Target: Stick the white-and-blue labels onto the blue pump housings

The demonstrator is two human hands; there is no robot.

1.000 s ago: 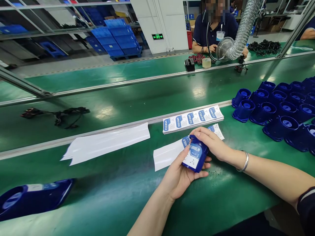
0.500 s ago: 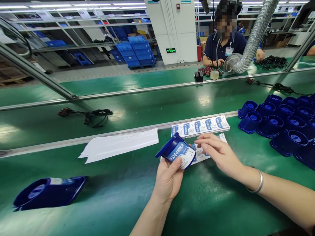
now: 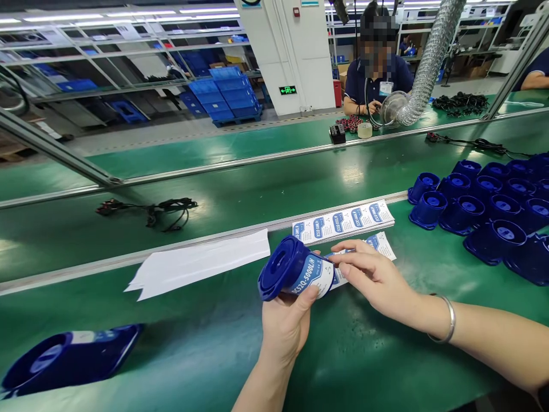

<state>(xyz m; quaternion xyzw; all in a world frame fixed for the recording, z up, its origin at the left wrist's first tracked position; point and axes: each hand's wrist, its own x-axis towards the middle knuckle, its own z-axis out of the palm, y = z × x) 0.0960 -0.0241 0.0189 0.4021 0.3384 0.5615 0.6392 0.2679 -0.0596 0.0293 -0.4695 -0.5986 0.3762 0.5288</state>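
A dark blue plastic pump housing (image 3: 281, 266) lies tilted in my left hand (image 3: 287, 326), whose thumb and fingers close round it. Its curved side carries a blue and white label (image 3: 316, 276) printed "5000L/H". My right hand (image 3: 373, 274) has its fingers stretched out, the tips at the label's right edge; nothing is gripped in it. Beneath the right fingers lies a partly covered label sheet (image 3: 381, 245). Behind it rests a stack of label sheets (image 3: 343, 222). Another labelled blue housing (image 3: 72, 357) sits at the lower left.
White backing sheets (image 3: 201, 260) lie left of the labels. Several blue housings (image 3: 467, 212) crowd the right side. A black cable bundle (image 3: 171, 212) lies beyond the metal rail. Across the bench a co-worker (image 3: 377, 80) sits by a flexible duct (image 3: 429, 74).
My left hand has turned the housing so that its round end faces me more. My right fingertips have come down to the label's edge. The view has shifted slightly.
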